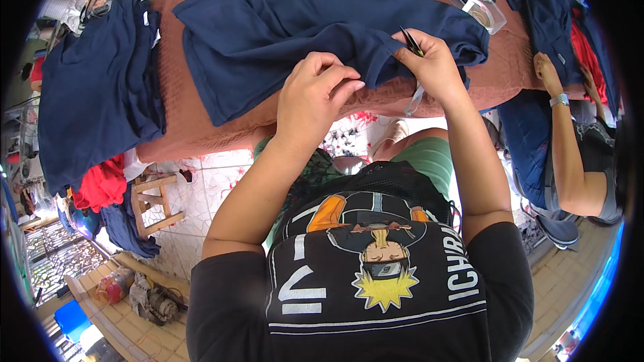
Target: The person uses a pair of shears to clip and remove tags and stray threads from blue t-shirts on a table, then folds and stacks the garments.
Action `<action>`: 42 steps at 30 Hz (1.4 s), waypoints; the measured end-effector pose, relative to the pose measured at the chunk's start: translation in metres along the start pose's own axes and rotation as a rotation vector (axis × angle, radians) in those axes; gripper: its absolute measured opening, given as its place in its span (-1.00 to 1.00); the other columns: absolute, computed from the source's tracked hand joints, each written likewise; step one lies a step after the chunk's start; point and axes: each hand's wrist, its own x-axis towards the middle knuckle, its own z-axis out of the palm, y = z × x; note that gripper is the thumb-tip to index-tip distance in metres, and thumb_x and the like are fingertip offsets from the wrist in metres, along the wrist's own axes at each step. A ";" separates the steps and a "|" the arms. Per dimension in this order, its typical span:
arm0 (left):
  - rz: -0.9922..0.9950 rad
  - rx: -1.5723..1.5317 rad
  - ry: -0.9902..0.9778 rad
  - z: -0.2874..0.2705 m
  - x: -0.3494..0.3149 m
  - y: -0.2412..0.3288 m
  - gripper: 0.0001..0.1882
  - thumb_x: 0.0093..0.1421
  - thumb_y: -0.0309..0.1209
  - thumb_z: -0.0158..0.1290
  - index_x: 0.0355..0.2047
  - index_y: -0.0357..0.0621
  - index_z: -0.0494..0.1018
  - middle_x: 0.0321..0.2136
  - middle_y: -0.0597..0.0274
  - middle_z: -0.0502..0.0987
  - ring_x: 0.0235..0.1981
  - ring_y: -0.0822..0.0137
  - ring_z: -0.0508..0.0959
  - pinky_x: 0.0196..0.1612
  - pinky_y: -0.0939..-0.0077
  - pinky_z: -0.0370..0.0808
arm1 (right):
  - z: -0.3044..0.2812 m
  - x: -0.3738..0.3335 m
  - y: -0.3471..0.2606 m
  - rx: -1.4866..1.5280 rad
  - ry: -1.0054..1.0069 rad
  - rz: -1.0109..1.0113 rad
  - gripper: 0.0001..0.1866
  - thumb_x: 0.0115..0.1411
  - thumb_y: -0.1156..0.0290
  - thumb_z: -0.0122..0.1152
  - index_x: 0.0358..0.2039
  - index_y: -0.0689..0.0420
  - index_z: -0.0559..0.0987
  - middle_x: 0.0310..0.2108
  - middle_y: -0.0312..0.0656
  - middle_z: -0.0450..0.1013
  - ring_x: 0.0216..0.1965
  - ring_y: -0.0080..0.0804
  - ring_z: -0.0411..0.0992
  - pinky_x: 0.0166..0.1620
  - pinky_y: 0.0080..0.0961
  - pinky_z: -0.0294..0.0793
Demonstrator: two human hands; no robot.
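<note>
A navy-blue garment [288, 23] lies spread and folded across the table in front of me. My right hand [429, 64] is closed, pinching the garment's edge near the table's front. Small dark thread snips [411, 41] are tucked in that same hand, pointed tips upward. A white tag or strip hangs just below it. My left hand [318, 90] hovers at the garment's near edge, thumb and fingertips pressed together. Whatever lies in that pinch, perhaps a thread, is too small to make out.
More navy garments [100, 94] hang over the table's left end, above red cloth [100, 184] and a wooden stool [154, 204]. A clear plastic box [473, 3] sits at the back right. Beside me on the right, a person's hand [547, 74] rests by dark garments. Thread scraps litter the floor.
</note>
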 end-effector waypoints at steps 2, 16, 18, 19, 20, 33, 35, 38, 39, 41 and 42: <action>0.025 0.027 -0.002 -0.003 -0.001 -0.002 -0.81 -0.04 -0.40 0.30 -0.41 -0.16 0.59 -0.31 0.30 0.50 -0.35 0.32 0.50 -0.29 0.49 0.46 | -0.001 -0.001 0.001 0.005 0.002 -0.009 -0.89 0.21 0.55 0.17 -0.25 0.27 0.57 -0.36 -0.40 0.52 -0.31 -0.73 0.39 -0.19 -0.71 0.40; -0.093 -1.112 -0.874 -0.101 0.020 0.030 -0.73 0.14 -0.36 0.21 -0.25 -0.28 0.46 -0.29 0.15 0.49 -0.33 0.30 0.53 -0.23 0.49 0.48 | -0.001 -0.008 -0.009 0.027 0.120 -0.075 -0.83 0.13 0.51 0.25 -0.24 0.23 0.60 -0.39 -0.39 0.54 -0.37 -0.71 0.38 -0.25 -0.66 0.39; -0.269 -0.621 -0.464 -0.069 0.018 0.044 -0.58 0.09 -0.41 0.22 -0.07 -0.23 0.35 -0.22 0.12 0.45 -0.26 0.25 0.52 -0.16 0.41 0.49 | 0.007 -0.016 -0.027 -0.054 0.125 -0.131 -0.81 0.08 0.54 0.27 -0.24 0.22 0.59 -0.40 -0.34 0.54 -0.38 -0.65 0.42 -0.26 -0.63 0.41; -0.149 -0.324 -0.269 -0.044 0.019 0.039 -0.49 0.06 -0.45 0.23 -0.01 -0.20 0.29 -0.19 0.08 0.42 -0.22 0.22 0.51 -0.13 0.39 0.48 | 0.012 -0.021 -0.040 -0.166 0.106 -0.250 -0.79 0.06 0.55 0.28 -0.25 0.21 0.59 -0.39 -0.30 0.54 -0.38 -0.61 0.43 -0.27 -0.61 0.42; -0.084 -0.196 -0.146 -0.025 0.024 0.035 -0.48 0.01 -0.49 0.22 -0.02 -0.18 0.29 -0.16 0.06 0.40 -0.19 0.21 0.50 -0.11 0.40 0.47 | 0.016 -0.028 -0.055 -0.280 0.094 -0.364 -0.78 0.03 0.56 0.29 -0.25 0.20 0.58 -0.38 -0.27 0.54 -0.39 -0.56 0.45 -0.27 -0.59 0.44; -0.426 -0.734 -0.365 -0.039 0.035 0.014 -0.63 0.14 -0.67 -0.06 -0.01 -0.30 0.44 -0.17 0.29 0.57 -0.21 0.50 0.55 -0.08 0.60 0.46 | -0.018 -0.016 -0.082 0.066 0.183 -0.434 -0.87 0.20 0.50 0.23 -0.24 0.21 0.61 -0.33 -0.38 0.53 -0.27 -0.73 0.39 -0.16 -0.76 0.34; -0.544 -0.954 -0.434 -0.043 0.028 0.016 -0.60 0.15 -0.69 -0.08 0.02 -0.36 0.41 -0.16 0.26 0.56 -0.20 0.51 0.54 -0.05 0.61 0.46 | -0.015 -0.001 -0.065 -0.018 0.199 -0.434 -0.87 0.19 0.47 0.25 -0.25 0.21 0.61 -0.34 -0.37 0.55 -0.30 -0.73 0.42 -0.18 -0.76 0.38; -0.653 -1.118 -0.491 -0.044 0.023 0.016 -0.58 0.14 -0.70 -0.09 0.05 -0.40 0.39 -0.15 0.21 0.56 -0.18 0.51 0.55 -0.04 0.62 0.46 | 0.000 0.001 -0.048 0.014 0.151 -0.313 -0.86 0.20 0.48 0.24 -0.24 0.22 0.60 -0.31 -0.34 0.57 -0.25 -0.70 0.45 -0.13 -0.72 0.41; -0.664 -1.124 -0.507 -0.043 0.022 0.015 -0.58 0.14 -0.70 -0.09 0.05 -0.39 0.39 -0.15 0.20 0.56 -0.17 0.51 0.55 -0.04 0.61 0.47 | 0.002 0.001 -0.045 0.060 0.140 -0.284 -0.86 0.20 0.49 0.24 -0.23 0.22 0.60 -0.31 -0.33 0.57 -0.24 -0.70 0.46 -0.12 -0.72 0.42; -0.621 -1.137 -0.470 -0.038 0.020 0.011 -0.61 0.18 -0.64 -0.04 0.05 -0.39 0.39 -0.16 0.21 0.56 -0.21 0.51 0.56 -0.08 0.60 0.50 | 0.003 0.001 -0.046 0.063 0.145 -0.253 -0.86 0.19 0.50 0.24 -0.23 0.22 0.59 -0.31 -0.34 0.57 -0.23 -0.69 0.46 -0.11 -0.72 0.42; -0.619 -1.158 -0.460 -0.036 0.019 0.012 -0.63 0.20 -0.62 -0.02 0.04 -0.37 0.40 -0.18 0.23 0.57 -0.22 0.52 0.56 -0.09 0.61 0.51 | 0.004 0.000 -0.046 0.063 0.148 -0.237 -0.86 0.19 0.50 0.24 -0.23 0.22 0.59 -0.31 -0.34 0.57 -0.23 -0.69 0.46 -0.11 -0.72 0.42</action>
